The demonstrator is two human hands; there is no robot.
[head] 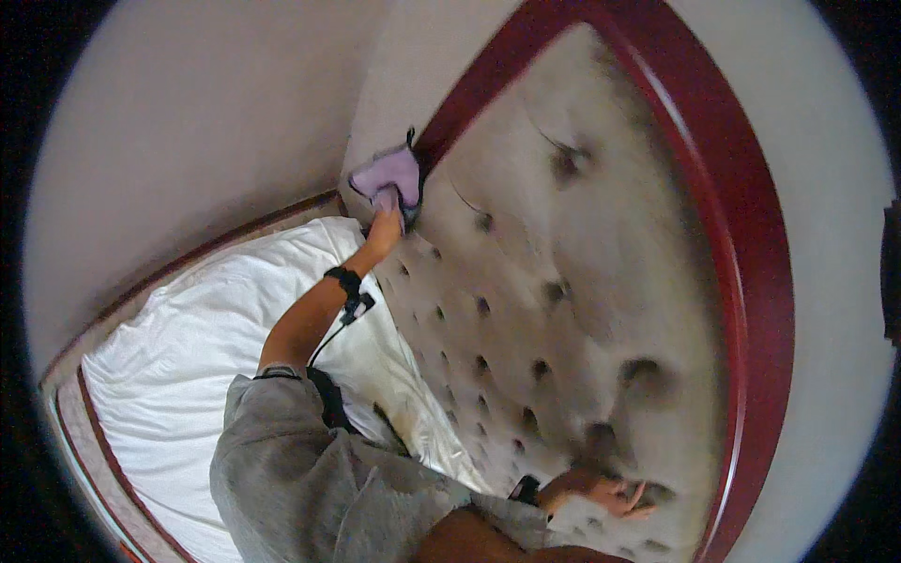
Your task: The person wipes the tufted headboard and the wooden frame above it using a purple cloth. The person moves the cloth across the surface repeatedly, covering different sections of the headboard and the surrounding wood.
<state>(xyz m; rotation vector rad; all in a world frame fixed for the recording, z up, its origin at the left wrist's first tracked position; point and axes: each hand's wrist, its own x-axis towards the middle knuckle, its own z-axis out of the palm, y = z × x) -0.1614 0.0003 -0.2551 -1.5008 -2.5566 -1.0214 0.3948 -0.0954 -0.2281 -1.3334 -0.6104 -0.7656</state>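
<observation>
My left hand (386, 204) grips a pinkish-purple cloth with dark edging and a small loop (394, 172), held against the lower left end of the dark red headboard frame (461, 91). Part of its fingers is hidden by the cloth. A black band with a cable is on that wrist. My right hand (619, 496), fingers spread and holding nothing, is at the beige button-tufted headboard panel (584, 317) near the bottom; whether it presses on the panel cannot be told. A black band is on that wrist too.
A mattress or bed with a crumpled white sheet (190, 331) lies to the left, inside a beige bed frame with dark red trim (120, 464). Plain walls (211, 119) rise behind the bed. A dark object (891, 274) shows at the far right edge.
</observation>
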